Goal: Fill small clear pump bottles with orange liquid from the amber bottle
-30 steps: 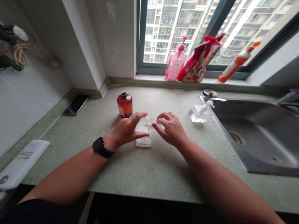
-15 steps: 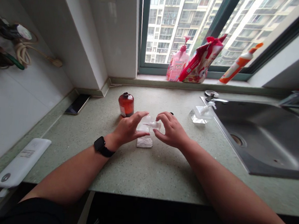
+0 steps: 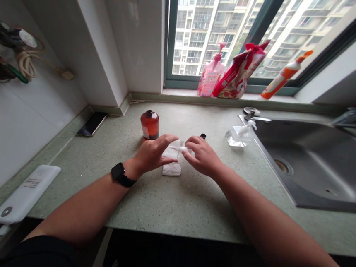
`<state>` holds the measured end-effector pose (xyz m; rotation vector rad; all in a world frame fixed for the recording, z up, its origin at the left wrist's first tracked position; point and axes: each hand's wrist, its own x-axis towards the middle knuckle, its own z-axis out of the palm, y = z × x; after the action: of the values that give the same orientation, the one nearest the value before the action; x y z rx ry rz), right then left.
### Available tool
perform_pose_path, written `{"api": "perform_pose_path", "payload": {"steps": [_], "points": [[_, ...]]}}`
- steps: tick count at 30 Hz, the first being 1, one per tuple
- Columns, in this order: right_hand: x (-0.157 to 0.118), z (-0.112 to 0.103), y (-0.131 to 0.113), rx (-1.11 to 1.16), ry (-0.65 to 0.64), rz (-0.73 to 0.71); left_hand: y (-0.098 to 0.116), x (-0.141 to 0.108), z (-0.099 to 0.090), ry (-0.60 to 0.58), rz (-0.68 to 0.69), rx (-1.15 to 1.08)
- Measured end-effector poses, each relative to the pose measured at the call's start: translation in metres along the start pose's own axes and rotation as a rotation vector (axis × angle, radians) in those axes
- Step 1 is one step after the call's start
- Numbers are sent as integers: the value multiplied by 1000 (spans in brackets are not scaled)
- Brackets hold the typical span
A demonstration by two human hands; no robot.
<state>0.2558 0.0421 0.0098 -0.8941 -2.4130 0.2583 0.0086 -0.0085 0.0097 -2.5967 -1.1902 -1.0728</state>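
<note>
My left hand (image 3: 156,151) is closed around a small clear bottle (image 3: 170,151), thumb below and fingers above. The bottle lies on its side, its neck toward the right. My right hand (image 3: 201,153) pinches a whitish top piece (image 3: 183,148) at the bottle's neck; a thin tube shows inside the bottle. The exact shape of the top is partly hidden by my fingers. Just below the bottle, a folded white tissue (image 3: 172,169) lies on the counter. Behind my left hand stands an amber bottle (image 3: 150,125) with an uncovered neck. A small black cap (image 3: 203,136) sits behind my right hand.
A clear pump bottle (image 3: 238,135) stands beside the steel sink (image 3: 300,161). At the left lie a phone (image 3: 92,124) and a white power bank (image 3: 26,194) with a cable. A pink pump bottle (image 3: 211,76), a red bag (image 3: 241,74) and an orange-white bottle (image 3: 280,80) line the windowsill.
The fingers of my right hand have closed in on the top piece and shifted slightly left. More of the black cap now shows. My left hand has hardly moved.
</note>
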Motion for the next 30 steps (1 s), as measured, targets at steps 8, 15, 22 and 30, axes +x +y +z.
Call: {"api": "perform_pose_path", "payload": {"steps": [8,15,22,30], "points": [[4,-11,-2,353,108,173,7,5,-10,103,-12,-9],[5,-14,25,464,352,269,-26,7,-61,521,-345,21],[5,-4,36,309,332,290,-113,-16,-90,646,-866,279],[5,-5,41,230,316,273,-140,-39,-73,357,-1305,192]]}}
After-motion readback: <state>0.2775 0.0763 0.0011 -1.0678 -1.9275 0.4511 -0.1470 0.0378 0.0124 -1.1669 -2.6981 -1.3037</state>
